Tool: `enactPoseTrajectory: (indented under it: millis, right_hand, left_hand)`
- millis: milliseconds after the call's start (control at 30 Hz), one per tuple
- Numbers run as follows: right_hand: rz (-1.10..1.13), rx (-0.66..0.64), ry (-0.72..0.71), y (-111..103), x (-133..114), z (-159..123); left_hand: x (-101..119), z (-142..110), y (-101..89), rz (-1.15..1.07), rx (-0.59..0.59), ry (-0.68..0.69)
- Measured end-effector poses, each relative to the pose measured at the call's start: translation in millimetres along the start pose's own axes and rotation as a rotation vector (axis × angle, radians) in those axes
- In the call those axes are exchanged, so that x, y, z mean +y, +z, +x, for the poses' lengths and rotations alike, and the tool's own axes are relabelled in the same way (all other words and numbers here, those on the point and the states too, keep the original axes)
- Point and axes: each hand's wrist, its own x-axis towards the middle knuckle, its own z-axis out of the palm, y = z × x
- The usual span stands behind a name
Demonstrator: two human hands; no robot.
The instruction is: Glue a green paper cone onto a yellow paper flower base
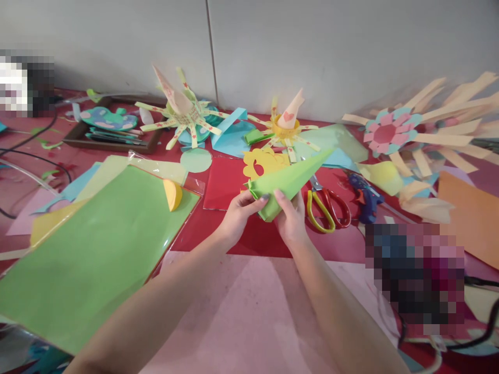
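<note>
Both my hands hold a light green paper cone above the red table, its tip pointing up and to the right. My left hand pinches the wide open end from the left, thumb on the rim. From below, my right hand grips the same end, thumb pressed on the paper. Just right of my right hand, scissors with red and yellow handles lie on the table. A yellow flower cut-out lies behind the cone.
A stack of green and yellow paper sheets in plastic lies at the left. A blue glue gun sits right of the scissors. Paper star-flower crafts stand along the back. A pink sheet lies under my arms.
</note>
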Motion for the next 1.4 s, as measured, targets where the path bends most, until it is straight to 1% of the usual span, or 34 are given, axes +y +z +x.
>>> enactPoseTrajectory:
  millis: [167,333,533,733,933,1067,1233,1300,1400]
  right_hand:
    - [-0.008,0.001,0.043,0.2,0.4,-0.8]
    - [0.003,-0.015,0.009,-0.1,0.0,-0.5]
    - [0.012,-0.040,-0.012,0.5,-0.7,0.5]
    - [0.024,-0.062,-0.050,2.1,-4.4,2.9]
    - [0.016,-0.072,-0.035,1.9,-4.2,2.9]
    - [-0.003,-0.034,-0.031,1.8,-3.1,2.5]
    - [0.015,0.065,-0.058,3.5,-5.7,4.8]
    - [0.021,0.089,-0.060,4.1,-7.3,5.7]
    - [0.029,0.082,-0.049,4.7,-8.9,6.2]
  left_hand:
    - [-3.5,0.9,-2.3,-0.006,0.019,-0.025]
    - [-2.8,0.4,-1.2,-0.042,0.036,-0.015]
    - [-3.5,1.8,-0.8,-0.015,0.062,0.070]
    - [-7.2,5.1,-5.1,-0.026,0.051,0.055]
    - [-7.0,5.0,-4.8,0.001,0.044,0.062]
    - [-6.0,4.4,-2.7,-0.008,0.023,0.059]
    - [-6.9,5.8,-3.6,-0.055,0.013,0.059]
    - [-6.7,5.7,-4.0,-0.025,0.013,0.080]
    - [-5.5,4.6,-4.1,0.037,0.029,0.104]
